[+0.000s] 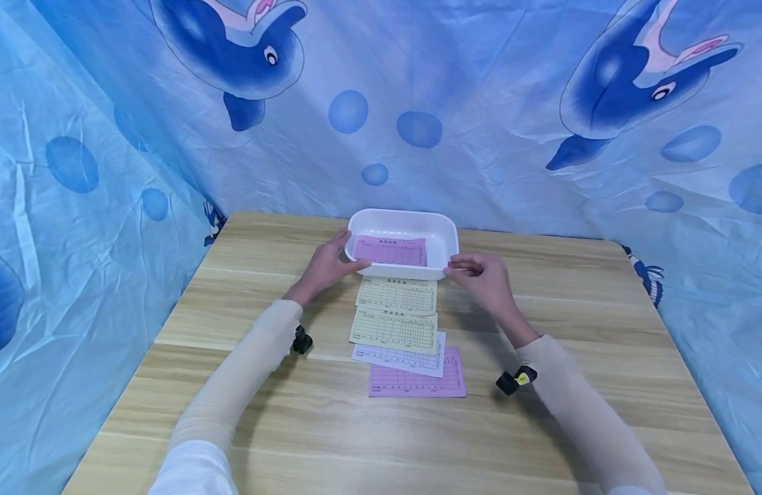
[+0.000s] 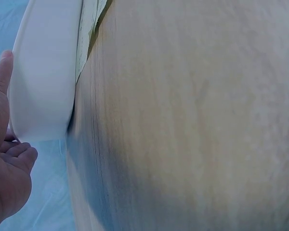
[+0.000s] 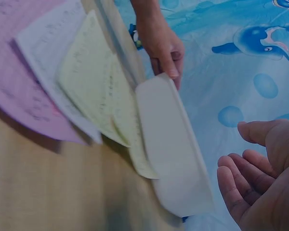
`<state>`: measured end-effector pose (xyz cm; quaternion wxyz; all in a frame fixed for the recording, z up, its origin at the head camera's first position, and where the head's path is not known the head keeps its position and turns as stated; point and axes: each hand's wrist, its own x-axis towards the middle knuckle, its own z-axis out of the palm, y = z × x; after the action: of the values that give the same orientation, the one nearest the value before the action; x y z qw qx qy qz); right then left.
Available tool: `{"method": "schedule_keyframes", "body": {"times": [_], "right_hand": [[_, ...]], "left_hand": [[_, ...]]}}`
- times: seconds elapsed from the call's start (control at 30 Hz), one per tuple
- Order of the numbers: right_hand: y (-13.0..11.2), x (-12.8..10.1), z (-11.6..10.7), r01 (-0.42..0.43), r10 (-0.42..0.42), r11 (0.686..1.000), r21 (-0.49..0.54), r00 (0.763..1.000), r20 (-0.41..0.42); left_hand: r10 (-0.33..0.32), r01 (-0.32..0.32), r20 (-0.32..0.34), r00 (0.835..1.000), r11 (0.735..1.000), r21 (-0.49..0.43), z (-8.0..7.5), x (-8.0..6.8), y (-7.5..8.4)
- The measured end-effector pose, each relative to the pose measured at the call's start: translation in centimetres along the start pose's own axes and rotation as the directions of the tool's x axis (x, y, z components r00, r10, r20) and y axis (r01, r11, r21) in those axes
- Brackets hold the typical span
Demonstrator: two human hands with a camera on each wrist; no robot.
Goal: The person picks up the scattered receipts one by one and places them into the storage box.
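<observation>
A white plastic tray (image 1: 402,273) stands at the back of the wooden table, with a pink printed slip (image 1: 390,251) lying inside it. My left hand (image 1: 327,267) grips the tray's left end, thumb on the front rim and fingers around the side. At the right front corner is my right hand (image 1: 483,278), fingers loosely bent; the right wrist view shows that hand (image 3: 265,178) apart from the tray wall. Overlapping slips run toward me from the tray: yellow slips (image 1: 395,327), a white slip (image 1: 398,358) and a pink slip (image 1: 417,382). The rearmost yellow slip meets the tray's front edge.
The wooden table (image 1: 560,302) extends on both sides of the slips. Behind it hangs a blue dolphin-print curtain (image 1: 480,179), which also runs along the left side. Each wrist carries a small black camera, such as the left one (image 1: 302,340).
</observation>
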<state>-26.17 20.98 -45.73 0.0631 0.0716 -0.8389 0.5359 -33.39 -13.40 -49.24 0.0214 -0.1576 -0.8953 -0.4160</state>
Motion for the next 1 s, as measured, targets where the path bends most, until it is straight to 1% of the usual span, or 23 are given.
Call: {"method": "schedule_keyframes", "body": {"times": [0.2,0.4,0.53,0.63,0.83,1.0], "right_hand": [[1.5,-1.1,0.8,-0.008,0.008,1.000,0.015,1.000,0.022],[2.9,-1.6,1.4,-0.051,0.052,0.999,-0.010,0.997,0.058],[3.6,-1.6,1.8,-0.070,0.072,0.997,-0.035,0.995,0.073],[3.9,-1.5,1.9,-0.063,0.068,0.996,-0.067,0.994,0.083],[4.3,-1.1,2.1,-0.063,0.079,0.989,-0.137,0.990,0.118],[4.4,-0.8,2.3,-0.071,0.093,0.986,-0.153,0.986,0.141]], "left_hand": [[0.020,-0.020,-0.005,1.000,1.000,0.014,-0.1,0.2,-0.1],[0.037,-0.037,-0.006,0.999,0.999,0.001,-0.1,0.2,-0.2],[0.046,-0.046,-0.011,0.999,0.999,-0.019,0.0,0.1,-0.3],[0.044,-0.045,-0.016,0.999,0.999,-0.026,0.0,0.0,-0.3],[0.045,-0.045,-0.015,0.999,0.999,-0.014,0.1,0.0,-0.3],[0.038,-0.038,-0.017,0.999,0.999,-0.017,0.1,0.0,-0.2]]}}
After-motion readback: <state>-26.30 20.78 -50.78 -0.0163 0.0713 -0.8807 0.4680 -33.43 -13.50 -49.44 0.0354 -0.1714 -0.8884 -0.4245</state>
